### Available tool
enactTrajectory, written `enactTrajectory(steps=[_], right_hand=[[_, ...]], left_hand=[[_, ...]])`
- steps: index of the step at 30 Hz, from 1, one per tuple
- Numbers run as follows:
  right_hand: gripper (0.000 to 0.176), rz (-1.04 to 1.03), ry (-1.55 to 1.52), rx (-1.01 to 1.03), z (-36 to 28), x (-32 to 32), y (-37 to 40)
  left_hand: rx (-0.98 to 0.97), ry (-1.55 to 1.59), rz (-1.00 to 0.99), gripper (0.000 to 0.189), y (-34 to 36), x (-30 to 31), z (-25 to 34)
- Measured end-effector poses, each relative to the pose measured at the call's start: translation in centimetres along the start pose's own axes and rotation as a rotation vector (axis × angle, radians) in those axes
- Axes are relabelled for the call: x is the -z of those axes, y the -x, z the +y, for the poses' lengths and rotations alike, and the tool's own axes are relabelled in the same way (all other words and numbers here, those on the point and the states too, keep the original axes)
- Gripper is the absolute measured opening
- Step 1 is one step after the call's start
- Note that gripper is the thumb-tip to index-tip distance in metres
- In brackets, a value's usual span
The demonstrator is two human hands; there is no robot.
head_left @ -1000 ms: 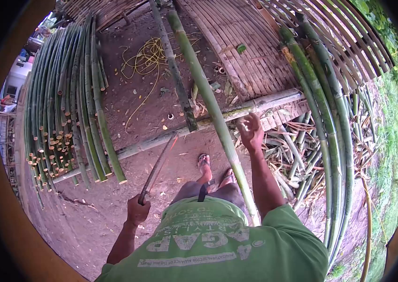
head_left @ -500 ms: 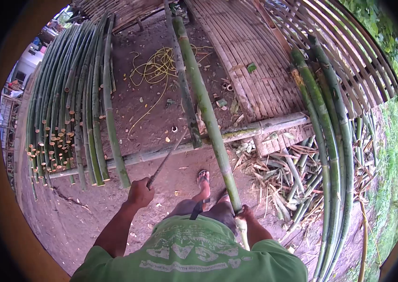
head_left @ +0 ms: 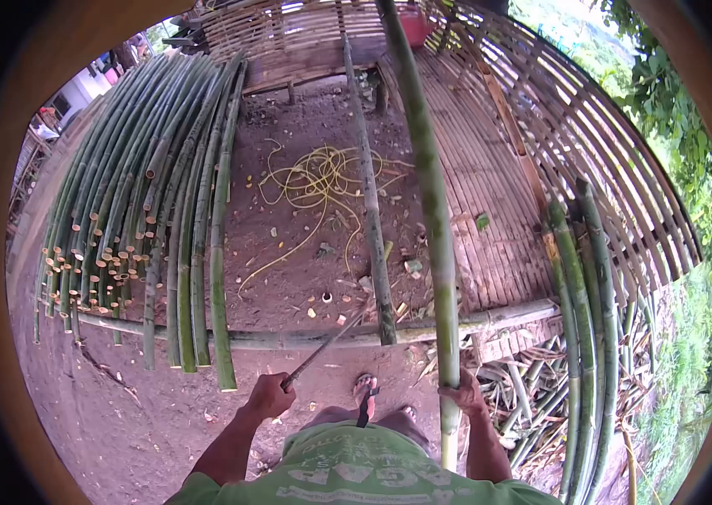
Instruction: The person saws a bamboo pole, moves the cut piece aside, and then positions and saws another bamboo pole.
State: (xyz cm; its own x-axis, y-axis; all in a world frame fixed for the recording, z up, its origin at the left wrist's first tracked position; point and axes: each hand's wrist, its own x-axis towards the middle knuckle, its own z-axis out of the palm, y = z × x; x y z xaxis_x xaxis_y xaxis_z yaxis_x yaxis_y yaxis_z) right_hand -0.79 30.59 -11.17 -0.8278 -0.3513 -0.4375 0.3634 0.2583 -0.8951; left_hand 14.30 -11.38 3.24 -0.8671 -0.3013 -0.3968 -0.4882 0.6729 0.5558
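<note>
My left hand [head_left: 270, 396] is closed round the handle of a long, narrow machete [head_left: 322, 349], seen nearly edge-on. Its blade slants up and away to the right over the ground. In my right hand [head_left: 463, 394] is a thick green bamboo pole [head_left: 438, 227], gripped near its lower end. The pole rises steeply through the view, its near end pale and close to my green shirt; its far end runs out of frame at the top. It passes in front of a crosswise bamboo rail [head_left: 330, 338].
Many cut bamboo poles [head_left: 137, 160] lean on the rail at left. Another pole [head_left: 366, 185] rests across it mid-view. A yellow rope [head_left: 322, 172] lies tangled on the dirt. At right are a slatted bamboo platform [head_left: 490, 202], several upright poles [head_left: 579, 311] and bamboo scraps [head_left: 532, 379].
My view has tilted up. The bamboo pole in my right hand has swung more upright and to the right, and that hand has come forward. My left hand still holds the machete.
</note>
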Motion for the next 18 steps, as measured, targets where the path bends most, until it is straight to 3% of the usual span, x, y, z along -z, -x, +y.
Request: enactTrajectory(steps=[3,5,11,12,14,15,16,18], right_hand=[[0.06,-0.017,0.349,-0.162,0.8,-0.5,-0.4],[0.057,0.185,0.545,-0.209,-1.0,-3.0,-1.5],[0.058,0.192,0.686,-0.289,-1.2,-4.1,-9.7],[0.059,0.195,0.706,-0.252,-5.5,-4.6,-10.4],[0.051,0.242,0.681,-0.054,-7.0,-4.4,-15.6],[0.058,0.392,0.706,0.083,-10.1,-5.5,-16.9],[0.067,0.381,0.639,0.081,-12.6,-5.6,-19.2],[0.073,0.35,0.551,0.327,-14.8,-5.2,-25.2]], left_hand=[[-0.029,0.069,0.057,0.016,-1.1,0.2,-1.7],[-0.067,0.083,0.096,0.015,-1.5,0.5,-2.1],[-0.04,0.157,0.153,0.016,-0.4,0.8,-3.7],[0.016,0.142,0.133,0.016,-0.2,0.4,-4.0],[0.079,0.129,0.132,0.017,-0.6,0.2,-4.0],[0.089,0.132,0.144,0.017,-0.6,0.1,-3.6],[0.099,0.136,0.159,0.017,-0.5,0.0,-3.1],[0.158,0.177,0.183,0.018,-0.5,-0.1,-1.9]])
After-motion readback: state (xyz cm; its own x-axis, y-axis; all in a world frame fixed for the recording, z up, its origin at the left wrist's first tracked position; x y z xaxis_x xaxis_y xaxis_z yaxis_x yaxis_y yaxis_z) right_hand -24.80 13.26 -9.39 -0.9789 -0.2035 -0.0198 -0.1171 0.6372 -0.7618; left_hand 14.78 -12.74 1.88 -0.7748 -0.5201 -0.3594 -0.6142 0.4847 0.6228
